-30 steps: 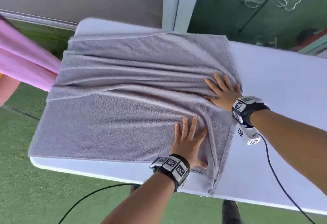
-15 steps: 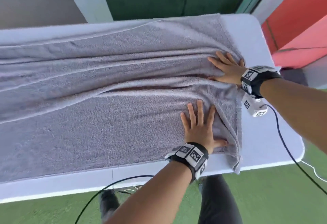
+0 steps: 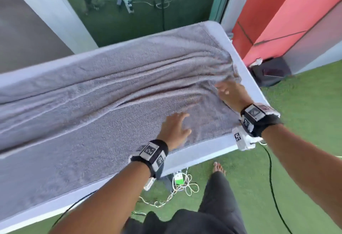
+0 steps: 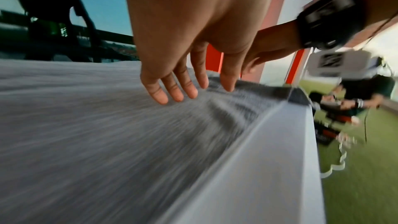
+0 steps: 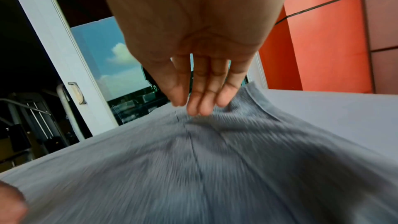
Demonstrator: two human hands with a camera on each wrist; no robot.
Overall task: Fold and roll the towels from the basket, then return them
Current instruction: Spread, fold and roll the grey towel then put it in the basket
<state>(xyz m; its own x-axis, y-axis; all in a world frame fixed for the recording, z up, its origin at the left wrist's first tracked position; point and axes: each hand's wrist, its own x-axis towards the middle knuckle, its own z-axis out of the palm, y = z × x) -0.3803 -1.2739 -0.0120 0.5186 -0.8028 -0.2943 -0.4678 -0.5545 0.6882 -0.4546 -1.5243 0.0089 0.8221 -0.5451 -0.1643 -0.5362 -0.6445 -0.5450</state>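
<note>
A grey towel [image 3: 103,104] lies spread along a white desk [image 3: 207,150], its far half gathered into long ridges that run toward the desk's right end; its near edge sits just inside the desk's front rim. The person's left hand [image 3: 174,128] is over the towel's near right part, fingers [image 4: 172,89] straight and slightly spread; its grip is loose and has hold of nothing, and the wrist view shows the fingertips just above or brushing the cloth, which of the two cannot be told through the blur. The right hand [image 3: 231,93] is at the towel's right end where the ridges converge; its fingers [image 5: 202,91] are straight and close together, tips at the bunched cloth, closed round nothing. Under the desk, white cables [image 3: 177,191] lie tangled on green turf [image 3: 305,122]; a bare foot [image 3: 219,168] stands beside them.
</note>
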